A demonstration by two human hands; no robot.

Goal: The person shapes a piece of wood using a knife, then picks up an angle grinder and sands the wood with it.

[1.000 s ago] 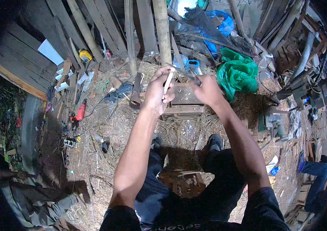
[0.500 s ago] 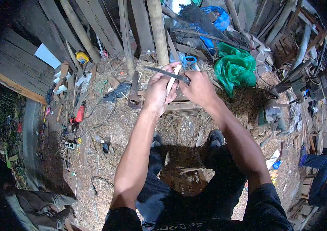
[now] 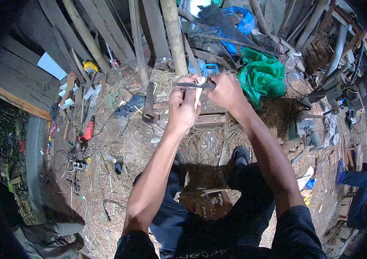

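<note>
Here, a pale wood strip (image 3: pixel 198 94) stands up, slightly slanted, between the two forearms, above a wooden block (image 3: pixel 209 119) on the ground (image 3: pixel 142 149). The left hand (image 3: pixel 183 103) grasps it, fingers curled around its length and its top end showing past them. The right hand (image 3: pixel 224 91) is clenched around the handle of a knife, whose dark blade (image 3: pixel 188 85) points left and crosses the strip near its upper end; whether the edge bites into the wood cannot be told from this angle.

Just beyond the hands, a blue looped handle (image 3: pixel 210 69) lies near the foot of a bamboo pole (image 3: pixel 174 36). To the right of the right hand sits a crumpled green plastic bag (image 3: pixel 259 77), with blue plastic sheeting (image 3: pixel 245 20) farther back. Left of the left hand, a brown tool with a holed end (image 3: pixel 149 113) lies beside a dark crumpled cloth or bag (image 3: pixel 131 105).

Farther left are a red power tool (image 3: pixel 88 131), a power strip (image 3: pixel 79 165) and a yellow container (image 3: pixel 90 67) near leaning planks (image 3: pixel 105 28). Shavings and straw litter the ground. At the far right shows another person's leg in blue jeans (image 3: pixel 357 180); grey trousers (image 3: pixel 54 233) appear at lower left.
</note>
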